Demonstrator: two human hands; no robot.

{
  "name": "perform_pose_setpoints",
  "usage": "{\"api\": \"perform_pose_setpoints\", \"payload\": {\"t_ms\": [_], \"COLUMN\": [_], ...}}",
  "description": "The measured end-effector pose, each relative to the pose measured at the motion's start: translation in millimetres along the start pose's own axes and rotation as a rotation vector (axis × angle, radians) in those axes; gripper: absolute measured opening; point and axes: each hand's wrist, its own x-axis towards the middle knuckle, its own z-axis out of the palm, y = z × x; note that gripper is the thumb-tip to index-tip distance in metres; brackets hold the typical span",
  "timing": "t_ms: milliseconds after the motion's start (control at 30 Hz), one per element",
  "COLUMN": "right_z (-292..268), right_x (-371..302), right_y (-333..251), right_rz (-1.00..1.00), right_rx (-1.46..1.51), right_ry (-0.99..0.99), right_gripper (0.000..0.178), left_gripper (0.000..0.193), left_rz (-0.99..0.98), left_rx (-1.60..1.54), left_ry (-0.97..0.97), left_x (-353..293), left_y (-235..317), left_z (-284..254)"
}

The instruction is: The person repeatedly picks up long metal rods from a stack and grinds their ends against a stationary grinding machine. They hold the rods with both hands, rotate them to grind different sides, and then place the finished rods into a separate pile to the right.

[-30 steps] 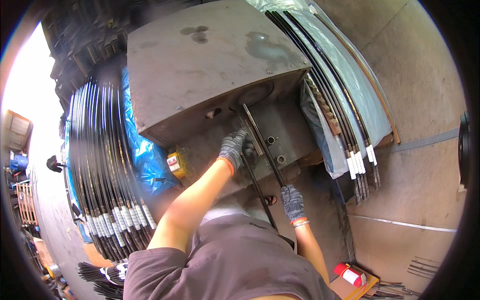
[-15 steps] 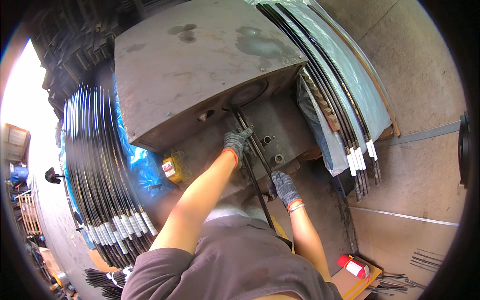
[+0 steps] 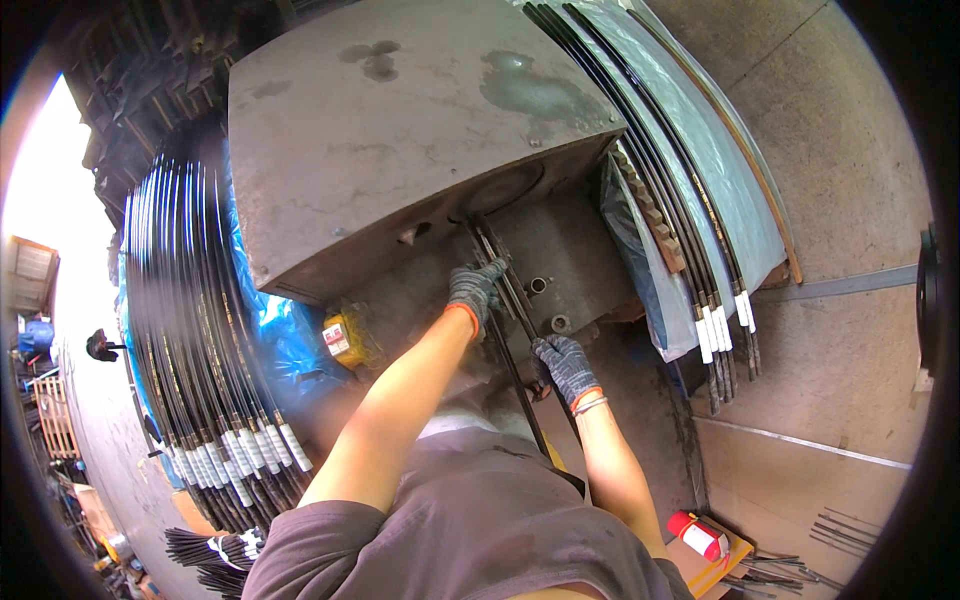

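Both my hands wear grey knit gloves with orange cuffs. My left hand (image 3: 474,290) is closed around the dark metal bars just in front of the machine housing (image 3: 400,130); from this angle I cannot separate which bar its fingers hold. Farther down and to the right, my right hand (image 3: 566,368) wraps round a slender black rod (image 3: 522,312) that slants up toward the round opening (image 3: 505,190) under the housing. A second dark rod (image 3: 518,390) runs from near my left hand down toward my waist. Two short metal tube ends (image 3: 538,286) stick up right of the bars.
Many black rods with white-wrapped ends (image 3: 215,330) lean in a row at left, beside blue plastic sheeting (image 3: 275,330). A yellow spool-like item (image 3: 345,338) sits close by. More rods (image 3: 690,240) rest on pale plastic at right. A red roll (image 3: 698,537) lies on a board at lower right.
My right hand has shifted slightly up and left along the rod's line, toward the machine. My left hand keeps its place on the bars. The whole view has tilted a little.
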Motion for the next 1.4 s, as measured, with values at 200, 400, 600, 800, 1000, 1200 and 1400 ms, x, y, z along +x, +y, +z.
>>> {"api": "perform_pose_setpoints", "payload": {"t_ms": [200, 400, 600, 800, 1000, 1200, 1400], "right_z": [5, 7, 6, 11, 5, 7, 13], "right_x": [-4, -1, 26, 25, 24, 48, 27], "right_y": [-12, -13, 25, 16, 3, 41, 3], "right_rz": [-0.007, 0.100, -0.033, -0.162, 0.011, -0.133, -0.182], "right_rx": [0.274, 0.255, -0.199, 0.032, -0.145, -0.091, 0.050], "right_ry": [-0.013, 0.020, 0.160, 0.184, 0.073, 0.163, 0.173], "right_gripper": [0.017, 0.018, 0.024, 0.015, 0.033, 0.012, 0.014], "left_gripper": [0.027, 0.030, 0.028, 0.024, 0.021, 0.023, 0.025], "left_rz": [0.037, 0.045, 0.019, 0.019, 0.017, 0.025, -0.026], "left_rx": [-0.014, 0.049, 0.008, -0.020, -0.055, -0.020, 0.022], "left_ry": [-0.026, -0.004, 0.007, -0.032, -0.026, -0.005, -0.014], "left_x": [-1, 7, 6, -9, 3, 2, 8], "left_y": [-1, -4, -4, 6, -2, 0, -4], "left_z": [0, -2, 1, 2, -3, 1, -4]}}
